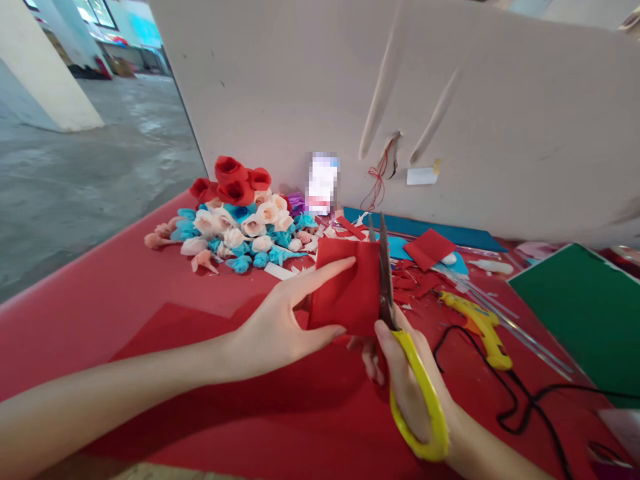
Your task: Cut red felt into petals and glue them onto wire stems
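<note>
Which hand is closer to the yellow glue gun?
Right. The right hand, gripping scissors, is just left of the yellow glue gun; the left hand is farther left, holding red paper.

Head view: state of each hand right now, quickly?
Left hand: holding the red square between thumb and fingers.
Right hand: closed on the yellow-handled scissors, blades at the square's edge.

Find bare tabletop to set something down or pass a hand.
Barest: red tabletop bordered by its left edge, flowers, red sheet and left forearm. Crowded: right of the scissors, with scraps, glue gun, cord, green board. Between the forearms, can't tell sheet from tabletop.
</note>
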`<state>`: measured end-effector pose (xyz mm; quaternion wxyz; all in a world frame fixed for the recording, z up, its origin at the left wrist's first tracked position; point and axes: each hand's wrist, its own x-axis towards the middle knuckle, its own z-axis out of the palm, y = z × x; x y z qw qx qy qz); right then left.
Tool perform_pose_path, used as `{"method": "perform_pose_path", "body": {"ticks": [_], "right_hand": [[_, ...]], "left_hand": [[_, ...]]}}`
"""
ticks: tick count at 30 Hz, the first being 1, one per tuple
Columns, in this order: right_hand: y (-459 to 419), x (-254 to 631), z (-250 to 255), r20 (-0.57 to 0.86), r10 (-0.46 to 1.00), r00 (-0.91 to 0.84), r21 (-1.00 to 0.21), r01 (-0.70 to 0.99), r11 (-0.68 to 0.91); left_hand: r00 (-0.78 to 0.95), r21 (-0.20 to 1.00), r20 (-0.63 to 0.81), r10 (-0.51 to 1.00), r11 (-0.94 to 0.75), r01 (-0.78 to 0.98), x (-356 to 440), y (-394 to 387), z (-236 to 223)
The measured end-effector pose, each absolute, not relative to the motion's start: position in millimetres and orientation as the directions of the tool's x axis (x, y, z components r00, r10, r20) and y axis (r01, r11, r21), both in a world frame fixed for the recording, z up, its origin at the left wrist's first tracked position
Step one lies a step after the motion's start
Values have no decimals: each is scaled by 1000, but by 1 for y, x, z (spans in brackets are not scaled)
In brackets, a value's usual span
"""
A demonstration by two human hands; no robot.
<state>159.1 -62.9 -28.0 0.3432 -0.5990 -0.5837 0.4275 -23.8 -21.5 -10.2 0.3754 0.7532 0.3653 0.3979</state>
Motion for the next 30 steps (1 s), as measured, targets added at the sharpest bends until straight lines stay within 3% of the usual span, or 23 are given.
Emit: {"method": "perform_pose_path", "body": {"ticks": [4,7,14,19,25,30], "right_hand": [[-59,157,-22,-112,994,8,-927,358,-107],[-48,157,-20,-120,991,53,-966,224,-129],[-21,170,-16,-87,996,-29,-996,24,-86],[-32,166,-8,-38,999,-34,-999,11,-38],[-46,159,-8,102,994,24,-993,56,101],[-54,153,-4,149,985,83,-979,155,135]], "left_hand": [[399,848,312,862,-442,293,-22,-20,-12],[393,863,299,870,-422,279,-21,-17,-13],[386,905,266,883,-367,215,-23,-12,-17],[419,924,249,873,-344,167,-19,-16,-18],[425,991,133,895,-118,-62,-13,-24,-11],[488,996,-46,872,4,87,-12,-22,-13]]}}
